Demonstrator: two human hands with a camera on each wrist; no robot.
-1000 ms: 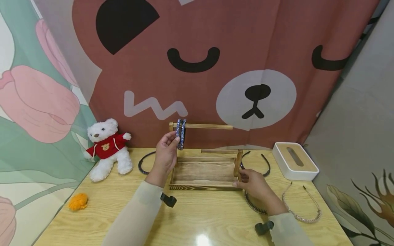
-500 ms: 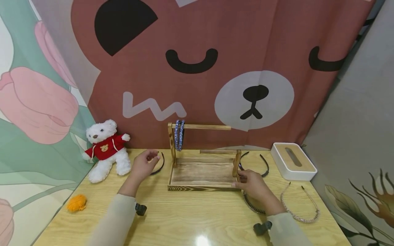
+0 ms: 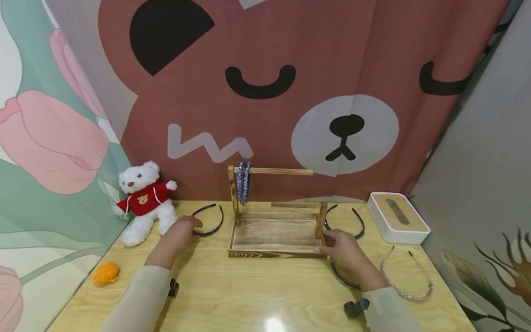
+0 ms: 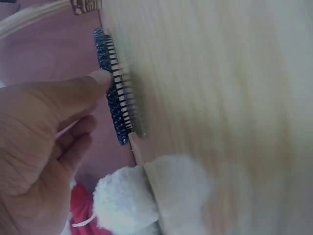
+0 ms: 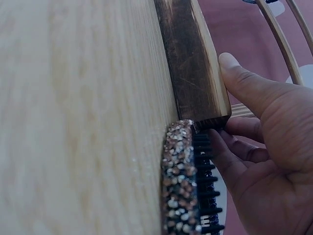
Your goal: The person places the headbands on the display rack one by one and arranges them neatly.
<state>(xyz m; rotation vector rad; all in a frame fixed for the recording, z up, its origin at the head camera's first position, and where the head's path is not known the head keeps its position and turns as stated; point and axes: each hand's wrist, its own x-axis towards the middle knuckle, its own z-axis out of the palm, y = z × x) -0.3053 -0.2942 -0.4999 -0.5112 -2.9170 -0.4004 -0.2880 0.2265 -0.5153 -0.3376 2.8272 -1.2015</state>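
Observation:
At the left, a dark-blue glittery headband (image 3: 215,229) lies on the table. My left hand (image 3: 176,237) is at its left side, the thumb on the band (image 4: 116,105) in the left wrist view; the other fingertips are partly hidden. A wooden rack (image 3: 274,253) with a shallow tray and two bars stands in the middle. My right hand (image 3: 344,249) grips the tray's right end, thumb on the front edge and fingers around the end (image 5: 195,68). Blue glittery strands (image 3: 244,184) of headband hang at the left of the upper bar.
Right of the rack lie a black headband (image 3: 359,226), a dark studded headband (image 3: 344,278) partly under the right hand, and a beaded headband (image 3: 408,295). A tissue box (image 3: 398,219) stands behind them. A white teddy bear (image 3: 143,198) and orange yarn (image 3: 106,273) are at left.
My left hand has let go of the blue strands on the upper bar and moved left and down to the headband on the table. My right hand stays on the rack.

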